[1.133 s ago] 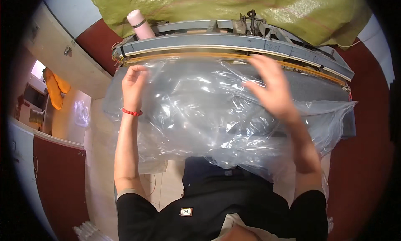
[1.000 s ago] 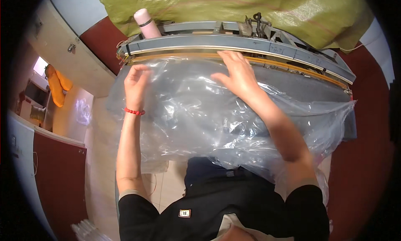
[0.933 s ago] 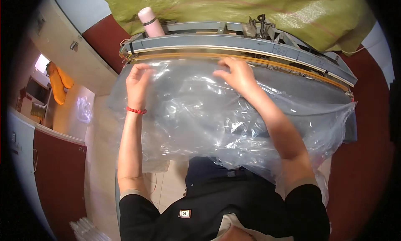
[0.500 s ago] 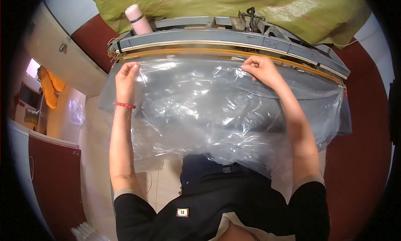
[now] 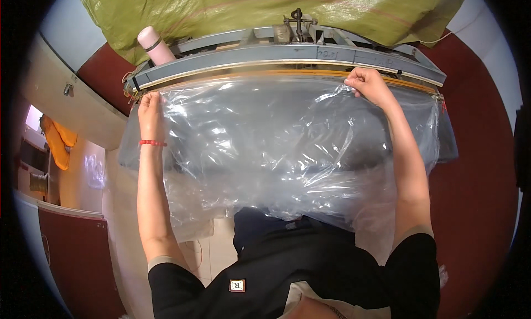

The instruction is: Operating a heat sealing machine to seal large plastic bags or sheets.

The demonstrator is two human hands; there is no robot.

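Across the grey desk (image 5: pixel 449 141), just short of the metal frame (image 5: pixel 221 60), the clear plastic sheet (image 5: pixel 249 131) is pinched near its far edge by left hand (image 5: pixel 150 108) and right hand (image 5: pixel 370 87), each grip closed, where uneven pull could crease or skew it.

The green sheet (image 5: pixel 276 15) is cut off at the far edge. Dark trousers (image 5: pixel 246 228) are partly covered by clear film (image 5: pixel 249 147). At left, the orange object (image 5: pixel 56 145) cannot be identified with certainty.
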